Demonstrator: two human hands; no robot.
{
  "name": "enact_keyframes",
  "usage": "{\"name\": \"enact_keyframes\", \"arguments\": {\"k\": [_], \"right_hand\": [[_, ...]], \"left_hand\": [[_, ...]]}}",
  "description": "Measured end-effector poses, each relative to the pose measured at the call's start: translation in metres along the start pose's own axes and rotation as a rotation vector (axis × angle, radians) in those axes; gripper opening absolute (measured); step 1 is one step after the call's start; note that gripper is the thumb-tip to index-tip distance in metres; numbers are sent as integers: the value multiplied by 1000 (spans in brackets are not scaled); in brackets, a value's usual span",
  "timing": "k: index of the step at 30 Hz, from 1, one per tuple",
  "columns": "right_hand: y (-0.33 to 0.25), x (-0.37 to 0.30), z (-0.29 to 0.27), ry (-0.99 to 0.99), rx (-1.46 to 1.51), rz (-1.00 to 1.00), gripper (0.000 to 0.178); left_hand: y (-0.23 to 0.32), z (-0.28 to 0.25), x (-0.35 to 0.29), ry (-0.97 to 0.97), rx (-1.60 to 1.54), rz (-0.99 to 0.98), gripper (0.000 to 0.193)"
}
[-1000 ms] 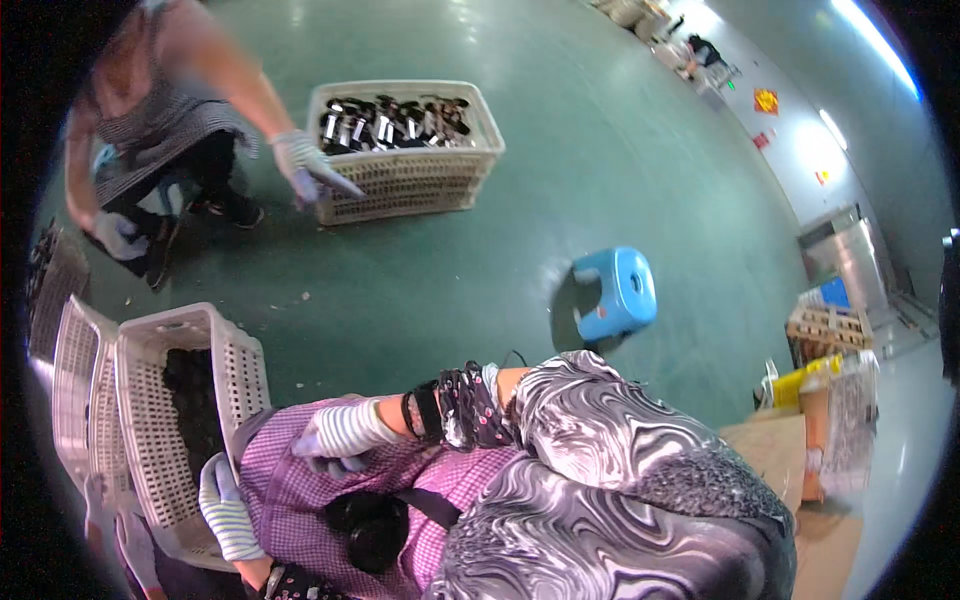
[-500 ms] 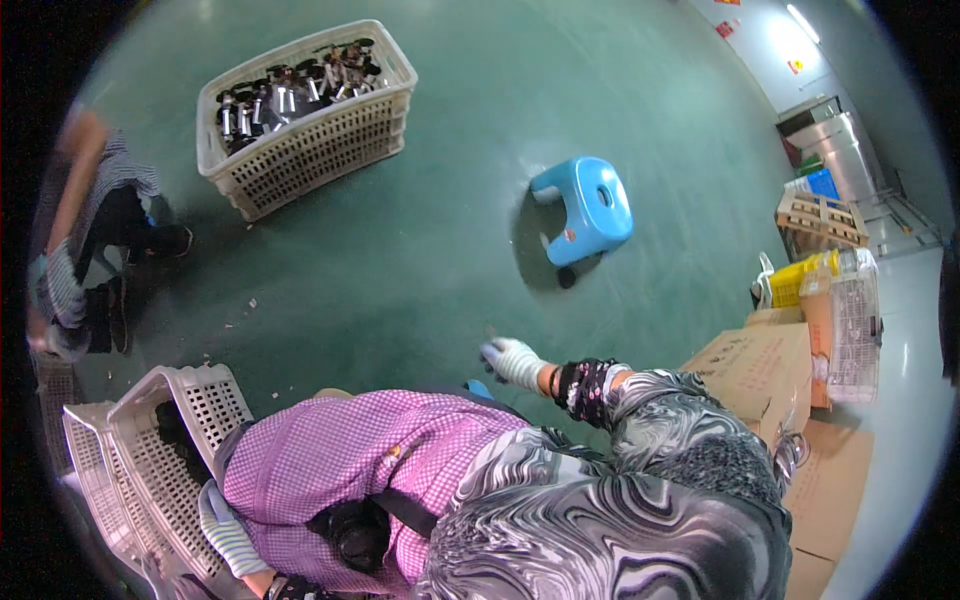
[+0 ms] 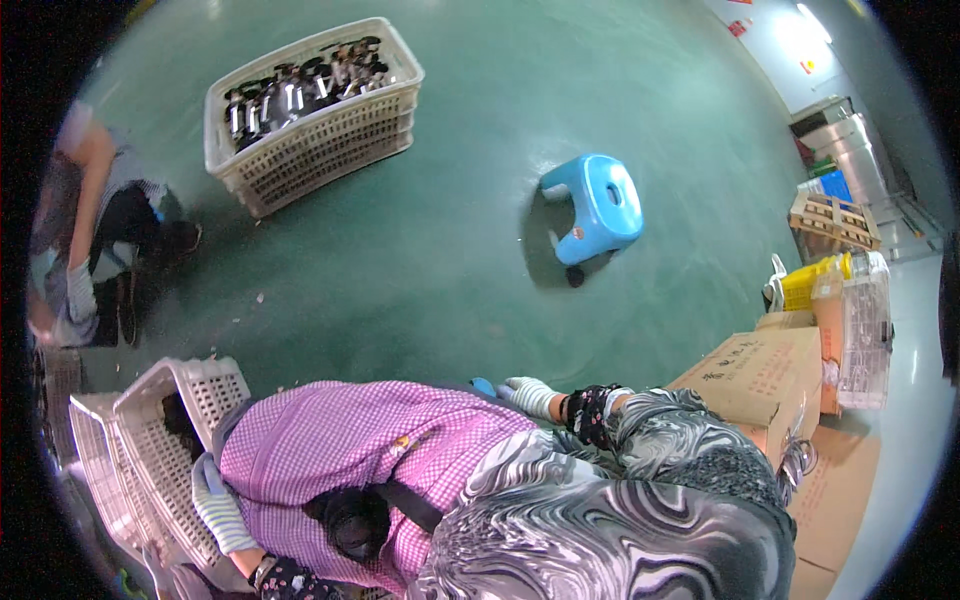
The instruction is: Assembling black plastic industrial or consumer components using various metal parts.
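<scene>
My left hand [image 3: 222, 510], in a striped knit glove with grey fingers, lies between the pink checked apron [image 3: 330, 440] and a white plastic crate [image 3: 170, 470]. Its fingers are stretched out along the crate's near edge; I see nothing held. Dark contents [image 3: 180, 425] show inside this crate. My right hand [image 3: 530, 396], gloved alike, is low beyond my knees beside a small blue thing [image 3: 482, 386], perhaps a shoe tip. The right fingertips are partly hidden by the apron, and their grip does not show.
A white crate [image 3: 330, 150] of black and metal parts stands on the green floor at the far left. A blue stool [image 3: 605, 210] stands ahead. A person [image 3: 100, 220] bends at left. Cardboard boxes [image 3: 755, 375] and a wooden pallet [image 3: 835, 218] line the right side.
My right hand has drawn down and slightly right, toward the apron's edge and the blue thing. My left hand has shifted slightly up and left. The person at left has moved an arm.
</scene>
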State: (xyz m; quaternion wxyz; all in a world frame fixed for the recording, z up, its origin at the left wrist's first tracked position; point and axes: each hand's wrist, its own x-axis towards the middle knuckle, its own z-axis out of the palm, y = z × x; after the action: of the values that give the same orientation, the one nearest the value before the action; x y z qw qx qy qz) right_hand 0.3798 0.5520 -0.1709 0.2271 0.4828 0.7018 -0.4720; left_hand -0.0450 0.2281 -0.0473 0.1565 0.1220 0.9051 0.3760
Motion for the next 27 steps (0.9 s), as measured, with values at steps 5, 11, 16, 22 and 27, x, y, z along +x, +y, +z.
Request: {"name": "enact_keyframes", "arguments": {"k": [5,11,16,22,27], "right_hand": [[8,15,-10,48,262,59,32],[-77,-4,-15,154,27,-210,36],[-42,30,-5,154,204,-183,30],[-38,40,-18,244,290,-250,29],[-91,-5,-23,325,-10,-326,27]], "left_hand": [[32,2,-17,48,169,40,35],[26,-12,-49,170,-17,24,25],[42,8,-46,155,106,-26,21],[34,11,-44,231,116,113,23],[4,14,-40,304,-110,178,18]]}}
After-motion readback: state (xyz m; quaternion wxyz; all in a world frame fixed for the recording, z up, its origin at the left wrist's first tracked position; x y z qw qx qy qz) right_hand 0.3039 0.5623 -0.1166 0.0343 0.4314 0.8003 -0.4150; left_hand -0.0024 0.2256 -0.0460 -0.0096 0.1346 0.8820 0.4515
